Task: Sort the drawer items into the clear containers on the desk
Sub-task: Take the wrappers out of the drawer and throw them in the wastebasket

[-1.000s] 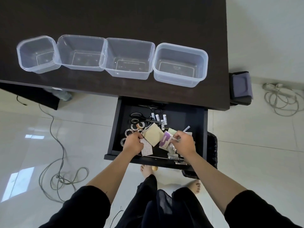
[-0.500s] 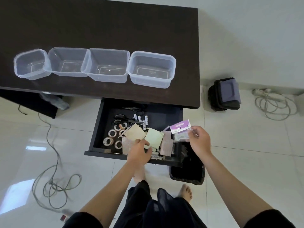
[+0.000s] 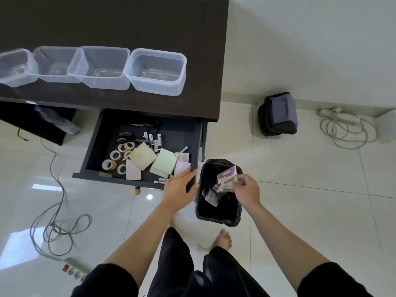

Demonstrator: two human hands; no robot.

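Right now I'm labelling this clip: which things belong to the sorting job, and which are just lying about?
Job: containers, drawer, tape rolls, notepads, packet in right hand, left hand.
Lying about: bin, cables, bag, power strip.

— Left hand (image 3: 179, 190)?
— Forearm extended forward, palm down, fingers straight and spread, gripping nothing.
— Right hand (image 3: 246, 189)?
— Forearm extended, wrist bent inward, fingers curled, pinching a small purple-and-white packet (image 3: 227, 179) at the fingertips.
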